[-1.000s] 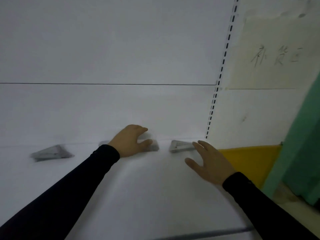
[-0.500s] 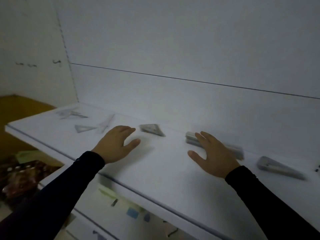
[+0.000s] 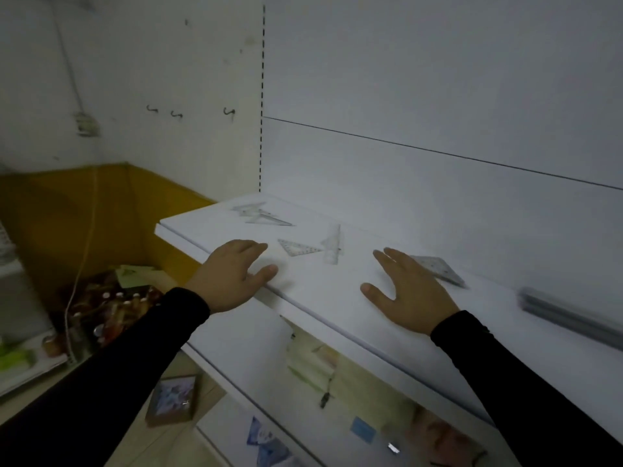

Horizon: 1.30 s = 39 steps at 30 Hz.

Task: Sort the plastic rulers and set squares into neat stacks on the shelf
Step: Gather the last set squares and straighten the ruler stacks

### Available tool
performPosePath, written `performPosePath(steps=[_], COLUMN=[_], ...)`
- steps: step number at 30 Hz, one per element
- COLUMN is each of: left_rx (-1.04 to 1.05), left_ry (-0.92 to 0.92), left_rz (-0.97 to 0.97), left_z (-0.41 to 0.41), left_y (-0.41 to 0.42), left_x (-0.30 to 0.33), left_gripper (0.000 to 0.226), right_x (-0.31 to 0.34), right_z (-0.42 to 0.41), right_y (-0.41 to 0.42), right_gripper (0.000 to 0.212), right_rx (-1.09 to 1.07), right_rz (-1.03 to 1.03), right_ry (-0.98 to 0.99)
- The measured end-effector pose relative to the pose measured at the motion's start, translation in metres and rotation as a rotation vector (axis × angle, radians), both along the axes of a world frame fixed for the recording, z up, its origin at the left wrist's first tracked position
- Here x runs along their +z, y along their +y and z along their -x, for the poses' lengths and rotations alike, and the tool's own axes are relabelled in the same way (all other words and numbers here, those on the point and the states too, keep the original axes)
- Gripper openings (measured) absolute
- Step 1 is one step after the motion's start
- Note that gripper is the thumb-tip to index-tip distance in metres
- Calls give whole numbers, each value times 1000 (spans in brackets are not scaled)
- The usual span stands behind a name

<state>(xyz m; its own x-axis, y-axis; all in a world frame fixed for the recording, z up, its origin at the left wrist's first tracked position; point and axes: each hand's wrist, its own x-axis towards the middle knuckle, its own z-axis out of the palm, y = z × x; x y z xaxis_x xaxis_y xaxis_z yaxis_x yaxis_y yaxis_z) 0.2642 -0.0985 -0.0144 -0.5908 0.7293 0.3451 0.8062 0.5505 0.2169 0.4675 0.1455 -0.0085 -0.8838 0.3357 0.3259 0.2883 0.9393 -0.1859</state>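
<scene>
On the white shelf (image 3: 323,298) lie clear plastic pieces. A small set square (image 3: 298,247) sits just right of my left hand (image 3: 236,273), which hovers open over the shelf's front edge. Beside that set square lies a short ruler-like piece (image 3: 332,246). Two loose set squares (image 3: 261,214) lie at the far left end. A stack of set squares (image 3: 436,269) lies just beyond the fingers of my open right hand (image 3: 406,291). A blurred stack of rulers (image 3: 569,311) is at the right. Neither hand holds anything.
A white back panel (image 3: 438,96) rises behind the shelf. Lower shelves (image 3: 256,348) with paper goods sit below. At the left are a yellow wall section (image 3: 84,214), a box of small bottles (image 3: 111,308), a hanging cord (image 3: 81,264) and a framed picture (image 3: 173,399) on the floor.
My view has swung left along the shelf. Both hands moved left with it, away from the right-hand stacks; the left hand let go of the stack it was touching. Loose set squares at the left end came into view.
</scene>
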Motion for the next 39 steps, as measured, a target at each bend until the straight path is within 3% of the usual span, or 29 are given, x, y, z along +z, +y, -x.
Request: performPosePath(steps=[5,11,13,15,19,27,35,39], left_rx=[19,16,3,2,23,-14,-127,-209], left_ry=[-9,-37,-37,-33,-28,-13,-5,-50], left_rz=[36,78,99,104,134,173,179,204], left_z=[43,100,118,139,180,255,315,337], left_y=[-24,-25,-19,-11,3,34,70,75], left_x=[3,0,-2,-5,-8,-11,-11,-7], left_gripper=[74,85,102,115,119,115,86,80], right_x=[-4,-15,-19,-24,-25,-17,-16,-10], right_z=[62,134,156,182,240,302,338,359], right_y=[-23,-9,-1,8,18,21,8,-20], right_gripper=[73,69,66,70,72,57,50,45], right_rx=[-28,-135,-145,-129,-30,78,62,90], right_rz=[16,183,223,283,322,275,144,78], right_ry=[-47,-142,-194,-242,-303,-299,-135,-244])
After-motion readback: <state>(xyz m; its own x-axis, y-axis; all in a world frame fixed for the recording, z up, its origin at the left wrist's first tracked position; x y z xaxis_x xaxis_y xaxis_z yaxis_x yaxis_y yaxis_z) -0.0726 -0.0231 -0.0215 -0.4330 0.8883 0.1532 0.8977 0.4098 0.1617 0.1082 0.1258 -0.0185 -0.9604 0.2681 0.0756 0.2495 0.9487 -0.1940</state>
